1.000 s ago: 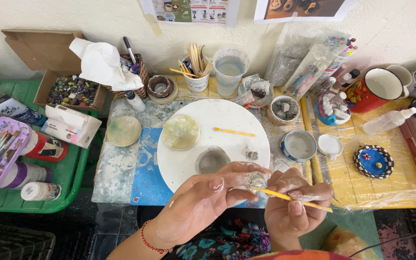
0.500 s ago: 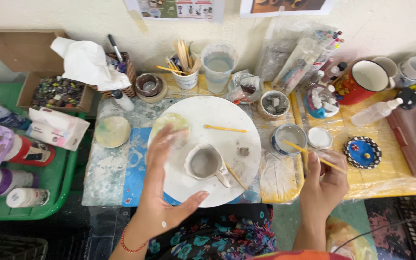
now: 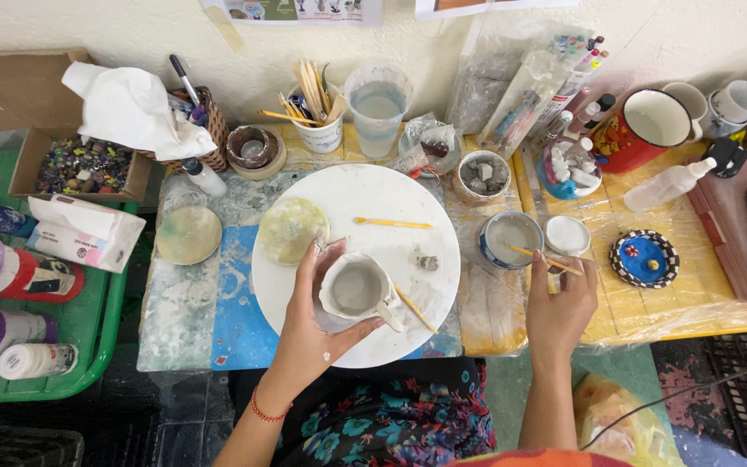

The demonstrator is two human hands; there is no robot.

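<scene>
A round white turntable board (image 3: 391, 207) fills the middle of the cluttered table. Near its front edge, the left hand (image 3: 317, 324) cups a small unfired pale grey clay mug (image 3: 358, 290) (fingers wrapped around its wall). To the right, the right hand (image 3: 559, 303) pinches a thin wooden brush (image 3: 546, 259), its tip over a small blue-rimmed bowl of slip (image 3: 510, 237).

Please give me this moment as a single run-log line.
left hand: cupping grey clay cup on white round board | right hand: wooden stick tip over small bowl
</scene>
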